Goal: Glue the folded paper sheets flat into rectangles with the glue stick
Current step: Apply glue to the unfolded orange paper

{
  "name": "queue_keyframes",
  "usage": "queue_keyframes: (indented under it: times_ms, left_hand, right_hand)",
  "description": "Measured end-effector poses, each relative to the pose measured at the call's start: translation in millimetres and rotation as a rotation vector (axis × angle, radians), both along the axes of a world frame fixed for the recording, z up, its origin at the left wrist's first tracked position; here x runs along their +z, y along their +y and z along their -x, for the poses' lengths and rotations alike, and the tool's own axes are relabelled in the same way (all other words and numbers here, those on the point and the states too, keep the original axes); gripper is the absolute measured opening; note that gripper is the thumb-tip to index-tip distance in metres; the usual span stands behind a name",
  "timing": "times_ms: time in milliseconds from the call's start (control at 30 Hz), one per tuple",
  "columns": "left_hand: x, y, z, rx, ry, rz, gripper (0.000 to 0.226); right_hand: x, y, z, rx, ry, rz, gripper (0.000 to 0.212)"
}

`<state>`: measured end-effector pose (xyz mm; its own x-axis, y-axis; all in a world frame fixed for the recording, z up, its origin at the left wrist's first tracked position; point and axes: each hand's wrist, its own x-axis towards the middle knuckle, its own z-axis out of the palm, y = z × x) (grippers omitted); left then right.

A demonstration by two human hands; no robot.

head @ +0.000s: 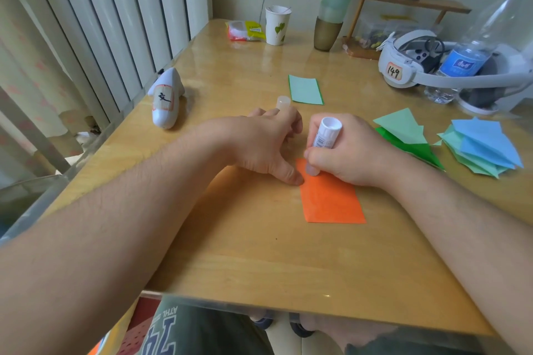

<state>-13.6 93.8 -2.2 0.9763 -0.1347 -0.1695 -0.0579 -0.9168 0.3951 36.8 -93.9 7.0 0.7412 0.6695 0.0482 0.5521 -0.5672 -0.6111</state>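
An orange paper rectangle (331, 199) lies flat on the wooden table (259, 262). My right hand (349, 150) grips a white glue stick (324, 135), tip down on the orange paper's far end. My left hand (268, 144) holds the paper's left edge down with its thumb, while its fingers hold the translucent glue cap (283, 101). A pale green rectangle (305, 89) lies flat further back. Folded green sheets (406, 135) and a pile of blue and mint folded sheets (484, 147) lie to the right.
A white shoe-shaped object (165, 98) lies at the left. At the back stand a paper cup (277, 24), a snack packet (245, 30), an olive tumbler (327, 33), a wooden rack (403, 6), a white headset (409, 63) and a water bottle (473, 46).
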Motion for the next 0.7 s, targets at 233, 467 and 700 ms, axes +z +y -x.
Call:
queue_keyframes:
  times_ms: [233,467,700]
  left_hand:
    - [-1,2,-1,0.0,0.001,0.002,0.082]
    - [-6,12,-10,0.032,-0.03,0.272,0.049]
    - [-8,11,-10,0.025,-0.035,0.263,0.049]
  right_hand:
    - [-10,-3,-16,-0.137,-0.095,-0.145,0.022]
    - [-6,4,-6,-0.132,-0.062,-0.127,0.019]
    - [-2,6,7,-0.131,-0.067,-0.006,0.017]
